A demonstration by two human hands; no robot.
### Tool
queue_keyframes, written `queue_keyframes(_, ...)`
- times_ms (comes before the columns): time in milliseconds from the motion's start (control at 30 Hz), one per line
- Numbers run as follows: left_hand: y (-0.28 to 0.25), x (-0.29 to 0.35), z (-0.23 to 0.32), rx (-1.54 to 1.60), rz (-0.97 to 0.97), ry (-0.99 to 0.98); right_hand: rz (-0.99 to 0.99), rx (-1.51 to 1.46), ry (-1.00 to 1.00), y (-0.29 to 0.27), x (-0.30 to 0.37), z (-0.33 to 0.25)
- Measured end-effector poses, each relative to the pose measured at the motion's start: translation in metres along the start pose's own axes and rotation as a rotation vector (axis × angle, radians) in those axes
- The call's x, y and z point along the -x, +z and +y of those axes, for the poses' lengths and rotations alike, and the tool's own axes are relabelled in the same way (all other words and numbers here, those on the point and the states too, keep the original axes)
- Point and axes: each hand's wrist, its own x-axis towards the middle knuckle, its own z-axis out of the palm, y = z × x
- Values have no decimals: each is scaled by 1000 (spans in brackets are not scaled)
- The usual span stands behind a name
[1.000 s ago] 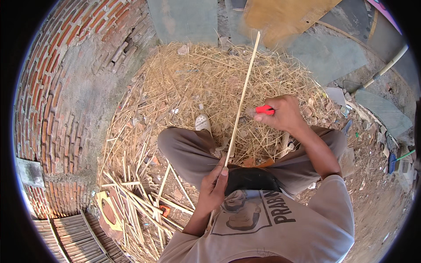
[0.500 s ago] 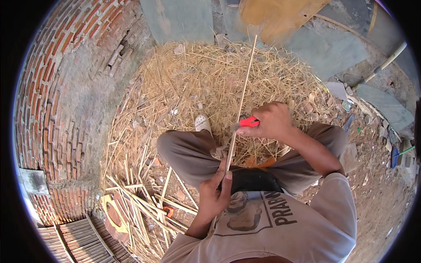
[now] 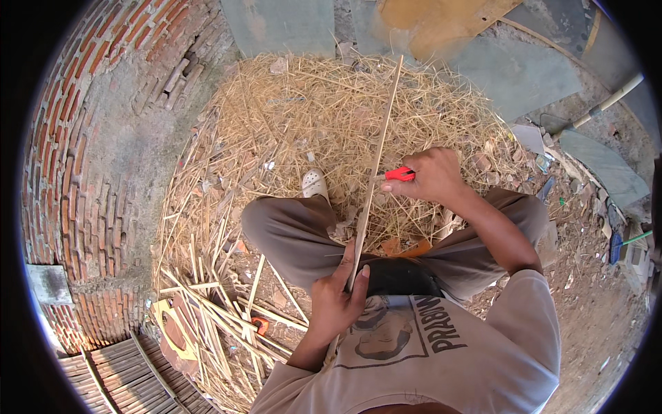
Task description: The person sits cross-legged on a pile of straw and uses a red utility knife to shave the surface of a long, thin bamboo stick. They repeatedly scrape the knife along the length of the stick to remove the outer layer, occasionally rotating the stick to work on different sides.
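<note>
A long, thin, pale strip that looks like split bamboo slants up and away from my lap. My left hand pinches its near end between thumb and fingers, close to my shirt. In my right hand is a red-handled knife, gripped with the fist closed round the handle. Its blade points left and meets the strip around mid-length; the blade is small and hard to make out. My knees are bent outward on both sides of the strip.
Straw-like shavings cover the ground ahead. Many pale strips lie heaped at the lower left, beside an orange object and a yellow frame-like piece. A brick wall rises on the left; grey sheets stand at the back right.
My right hand and the knife have moved slightly farther away along the strip. The left hand still pinches the near end, and the view has shifted a little.
</note>
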Motion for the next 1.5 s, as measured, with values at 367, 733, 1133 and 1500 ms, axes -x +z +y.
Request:
queue_keyframes(367, 3, -4, -4, -35, 119, 157, 173, 8, -103, 9, -14, 18)
queue_keyframes(733, 7, 14, -6, 74, -19, 92, 2, 74, 453, -3, -38, 68)
queue_keyframes(1133, 0, 30, -26, 506, -78, -130, 68, -21, 764, -36, -51, 129)
queue_keyframes(1500, 3, -8, -9, 452, 34, 144, 18, 2, -142, -32, -18, -7)
